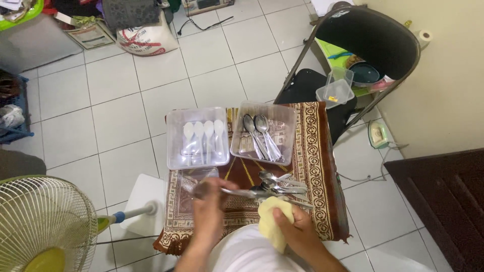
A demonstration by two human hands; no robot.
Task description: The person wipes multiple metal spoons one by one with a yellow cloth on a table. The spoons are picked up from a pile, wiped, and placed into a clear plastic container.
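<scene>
My left hand [210, 201] grips the handle of a metal spoon [242, 192] and holds it level above the patterned brown cloth [315, 166]. My right hand [297, 227] is closed on a crumpled pale yellow cloth [275, 221], close to the spoon's bowl. A loose pile of metal spoons [282, 184] lies on the patterned cloth just beyond my hands. Further out stand two clear plastic trays: the left tray [174, 151] holds several white plastic spoons [204, 132], the right tray [287, 118] holds several metal spoons [259, 133].
A black folding chair [370, 38] stands at the far right with a clear plastic container [337, 90] on its seat. A standing fan [43, 226] is at the lower left. Bags and boxes [146, 38] line the far tiled floor. A dark mat [443, 201] lies at right.
</scene>
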